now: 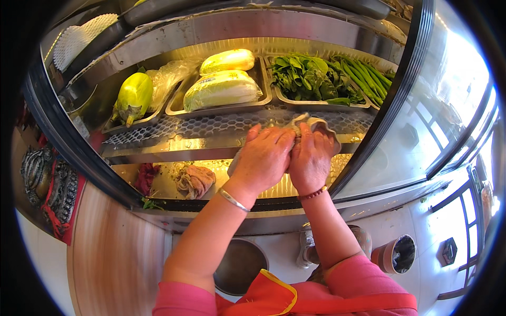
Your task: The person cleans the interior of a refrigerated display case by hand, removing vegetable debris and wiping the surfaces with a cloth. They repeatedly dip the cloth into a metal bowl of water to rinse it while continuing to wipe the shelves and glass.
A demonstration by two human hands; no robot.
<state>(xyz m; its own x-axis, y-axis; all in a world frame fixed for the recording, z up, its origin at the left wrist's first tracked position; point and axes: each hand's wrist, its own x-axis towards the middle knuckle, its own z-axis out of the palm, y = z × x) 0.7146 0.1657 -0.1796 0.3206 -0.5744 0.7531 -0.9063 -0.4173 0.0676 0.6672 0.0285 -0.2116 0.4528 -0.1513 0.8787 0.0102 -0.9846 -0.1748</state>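
Note:
Both hands reach side by side into a glass-fronted display case. A damp-looking cloth (322, 128) is bunched beneath them over the front edge of a metal shelf (170, 148). My left hand (265, 160), with a silver bangle at its wrist, presses on the cloth with its fingers bent. My right hand (312, 162), with a beaded bracelet at its wrist, grips the cloth, which sticks out past its fingers. Behind them stand metal trays with wrapped Chinese cabbages (221, 93), leafy greens (312, 79), long green vegetables (367, 81) and a green eggplant (135, 94).
A crumpled cloth (195, 181) and a dark red cloth (147, 177) lie on the lower level. The black door frame (379, 102) rises close on the right. On the floor stand a round metal basin (241, 266) and a lined bin (395, 254).

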